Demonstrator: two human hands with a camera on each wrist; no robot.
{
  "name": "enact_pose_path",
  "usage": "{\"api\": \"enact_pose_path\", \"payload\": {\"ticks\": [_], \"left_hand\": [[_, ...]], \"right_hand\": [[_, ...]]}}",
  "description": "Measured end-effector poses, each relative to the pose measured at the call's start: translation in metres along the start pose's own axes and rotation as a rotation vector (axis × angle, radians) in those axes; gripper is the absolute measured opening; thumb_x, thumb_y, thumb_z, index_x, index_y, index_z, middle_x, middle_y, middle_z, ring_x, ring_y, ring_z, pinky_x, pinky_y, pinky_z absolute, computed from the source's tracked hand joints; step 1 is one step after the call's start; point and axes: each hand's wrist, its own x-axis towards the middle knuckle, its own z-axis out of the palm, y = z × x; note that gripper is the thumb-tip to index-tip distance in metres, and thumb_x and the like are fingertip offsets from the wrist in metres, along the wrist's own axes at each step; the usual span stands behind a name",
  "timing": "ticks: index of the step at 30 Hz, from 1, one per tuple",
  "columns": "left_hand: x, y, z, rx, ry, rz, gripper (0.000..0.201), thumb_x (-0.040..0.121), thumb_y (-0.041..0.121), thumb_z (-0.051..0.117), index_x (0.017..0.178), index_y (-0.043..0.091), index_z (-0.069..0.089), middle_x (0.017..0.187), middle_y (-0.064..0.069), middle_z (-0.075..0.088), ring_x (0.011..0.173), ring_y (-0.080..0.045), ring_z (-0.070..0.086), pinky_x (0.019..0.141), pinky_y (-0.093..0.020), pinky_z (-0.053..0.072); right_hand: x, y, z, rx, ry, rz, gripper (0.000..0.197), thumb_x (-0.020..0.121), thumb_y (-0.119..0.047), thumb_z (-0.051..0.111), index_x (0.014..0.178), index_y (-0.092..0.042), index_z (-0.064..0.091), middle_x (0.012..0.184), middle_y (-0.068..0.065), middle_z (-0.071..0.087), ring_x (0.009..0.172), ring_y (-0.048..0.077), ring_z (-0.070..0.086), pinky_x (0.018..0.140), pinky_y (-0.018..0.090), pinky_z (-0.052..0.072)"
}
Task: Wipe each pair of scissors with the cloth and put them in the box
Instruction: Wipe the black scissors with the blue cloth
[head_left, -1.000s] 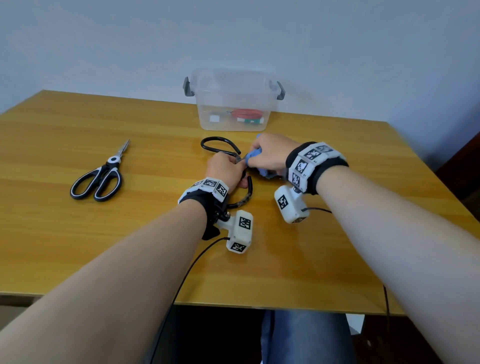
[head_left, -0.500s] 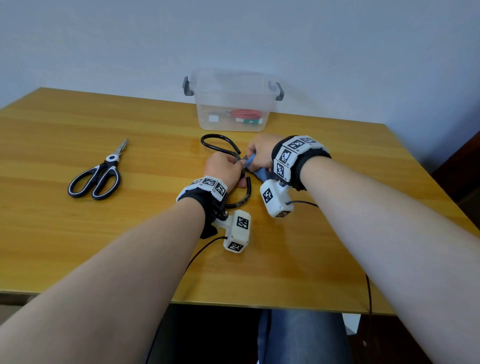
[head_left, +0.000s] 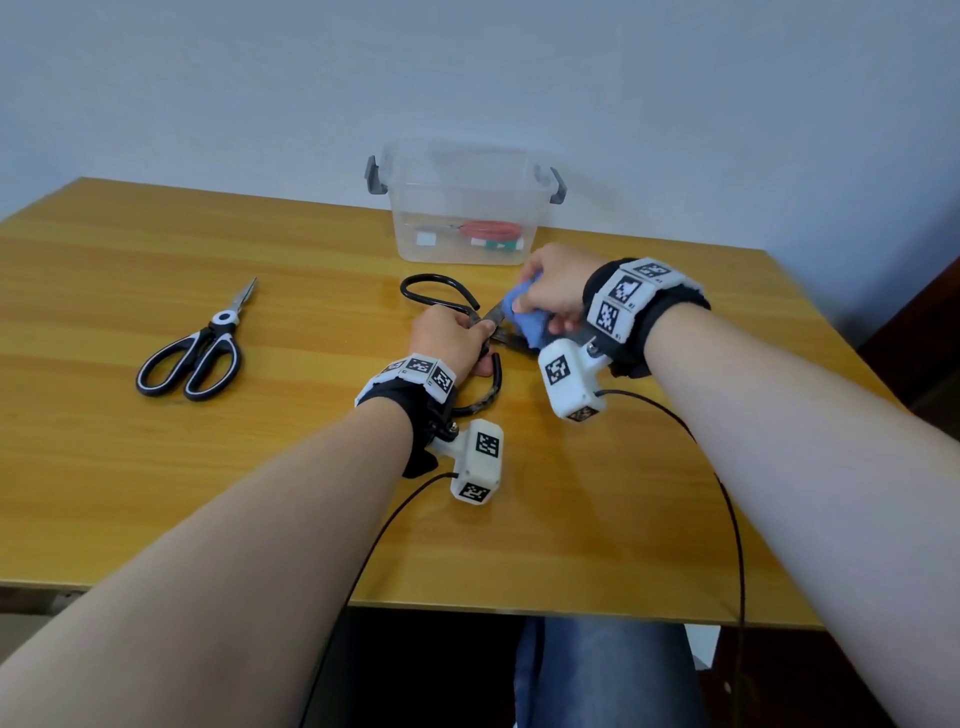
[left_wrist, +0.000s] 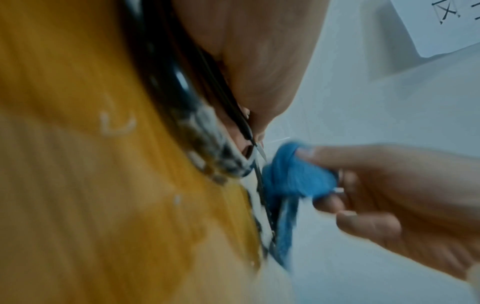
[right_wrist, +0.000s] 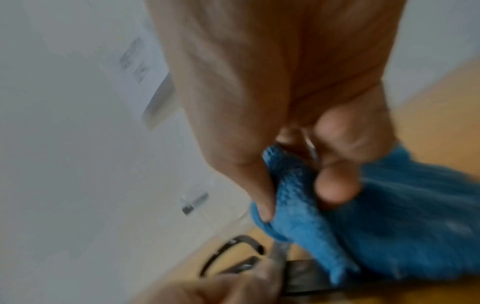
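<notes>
Black iron scissors (head_left: 436, 293) with big loop handles lie open at the table's middle. My left hand (head_left: 452, 338) grips them near the pivot. My right hand (head_left: 550, 296) pinches a blue cloth (head_left: 530, 322) wrapped round a blade (head_left: 493, 314). In the left wrist view the cloth (left_wrist: 293, 176) sits bunched against the blade edge (left_wrist: 262, 197) under the right fingers (left_wrist: 363, 164). The right wrist view shows the cloth (right_wrist: 363, 216) between thumb and fingers, with a black handle loop (right_wrist: 228, 248) below. The clear box (head_left: 465, 208) stands behind and holds red-handled scissors (head_left: 488, 231).
A second pair of scissors (head_left: 197, 353), black and white handled, lies shut at the left of the wooden table (head_left: 156, 467). Cables (head_left: 727, 499) trail from the wrist cameras toward the near table edge. A wall rises right behind the box.
My right hand with the cloth slid in along the blade toward the pivot, then back out toward the tip. The left hand kept its grip in place.
</notes>
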Motion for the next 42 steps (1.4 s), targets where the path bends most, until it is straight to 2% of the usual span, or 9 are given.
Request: {"api": "enact_pose_path", "payload": {"ticks": [5, 12, 15, 18, 23, 27, 32, 37, 42], "left_hand": [[0.000, 0.000, 0.001, 0.001, -0.003, 0.004, 0.033, 0.099, 0.024, 0.065, 0.086, -0.005, 0.073, 0.069, -0.010, 0.076, 0.063, -0.026, 0.077, 0.077, -0.046, 0.065], [0.001, -0.001, 0.000, -0.007, -0.007, 0.008, 0.033, 0.099, 0.024, 0.065, 0.089, -0.007, 0.074, 0.068, -0.009, 0.076, 0.061, -0.026, 0.076, 0.078, -0.050, 0.064], [0.000, -0.001, 0.000, -0.011, -0.005, 0.019, 0.034, 0.099, 0.025, 0.066, 0.085, -0.005, 0.074, 0.068, -0.009, 0.076, 0.061, -0.026, 0.076, 0.077, -0.049, 0.065], [-0.001, 0.000, 0.000, -0.029, -0.003, 0.011, 0.031, 0.099, 0.023, 0.067, 0.078, 0.000, 0.074, 0.068, -0.008, 0.076, 0.062, -0.027, 0.076, 0.077, -0.048, 0.065], [-0.002, 0.002, 0.000, -0.097, 0.018, -0.033, 0.023, 0.098, 0.022, 0.069, 0.081, 0.007, 0.071, 0.070, -0.007, 0.077, 0.066, -0.029, 0.077, 0.078, -0.047, 0.065], [-0.001, 0.002, 0.001, -0.068, 0.013, -0.026, 0.022, 0.098, 0.025, 0.069, 0.079, 0.013, 0.066, 0.073, -0.008, 0.078, 0.068, -0.030, 0.077, 0.080, -0.048, 0.064], [-0.001, 0.002, 0.001, -0.071, 0.018, -0.037, 0.024, 0.098, 0.025, 0.070, 0.083, 0.007, 0.070, 0.071, -0.007, 0.077, 0.064, -0.029, 0.077, 0.079, -0.048, 0.065], [-0.001, 0.001, 0.002, -0.061, 0.022, -0.019, 0.028, 0.098, 0.025, 0.068, 0.082, 0.002, 0.074, 0.068, -0.009, 0.076, 0.063, -0.029, 0.076, 0.078, -0.048, 0.065], [0.000, 0.001, 0.001, -0.017, 0.042, 0.008, 0.031, 0.098, 0.024, 0.068, 0.081, -0.002, 0.073, 0.064, -0.008, 0.075, 0.058, -0.023, 0.075, 0.075, -0.046, 0.065]], "right_hand": [[0.007, -0.004, 0.020, 0.273, -0.013, 0.047, 0.025, 0.090, -0.010, 0.074, 0.108, -0.015, 0.058, 0.085, 0.015, 0.068, 0.048, 0.021, 0.059, 0.038, 0.024, 0.047], [0.000, -0.004, 0.014, -0.107, -0.056, -0.099, 0.011, 0.089, -0.018, 0.076, 0.095, -0.014, 0.069, 0.050, -0.009, 0.054, 0.040, 0.005, 0.050, 0.042, 0.017, 0.036], [0.004, -0.007, 0.017, -0.314, -0.101, -0.072, 0.017, 0.094, -0.024, 0.068, 0.083, -0.012, 0.065, 0.063, 0.001, 0.051, 0.053, 0.014, 0.042, 0.050, 0.025, 0.036], [0.010, 0.001, 0.021, -0.409, -0.113, -0.047, 0.035, 0.094, -0.021, 0.065, 0.065, -0.017, 0.045, 0.065, 0.001, 0.043, 0.056, 0.015, 0.035, 0.058, 0.025, 0.034], [-0.007, 0.037, 0.007, -0.347, -0.144, 0.092, 0.022, 0.086, -0.013, 0.076, 0.079, -0.016, 0.055, 0.099, 0.009, 0.054, 0.078, 0.022, 0.051, 0.081, 0.034, 0.044], [-0.011, 0.048, -0.009, -0.270, -0.122, 0.182, 0.015, 0.087, -0.022, 0.072, 0.086, -0.009, 0.066, 0.070, 0.004, 0.059, 0.061, 0.022, 0.050, 0.060, 0.028, 0.042], [-0.008, 0.029, -0.014, 0.049, 0.053, 0.107, 0.023, 0.089, -0.023, 0.072, 0.103, -0.006, 0.067, 0.066, 0.005, 0.056, 0.054, 0.019, 0.048, 0.050, 0.025, 0.038], [0.001, 0.007, 0.008, 0.336, 0.121, 0.007, 0.024, 0.088, -0.022, 0.078, 0.102, -0.013, 0.062, 0.073, 0.005, 0.062, 0.045, 0.015, 0.049, 0.032, 0.016, 0.033], [0.005, 0.010, 0.033, 0.320, -0.008, -0.024, 0.029, 0.089, -0.020, 0.079, 0.081, -0.018, 0.050, 0.051, -0.001, 0.046, 0.038, 0.013, 0.039, 0.032, 0.016, 0.029]]}}
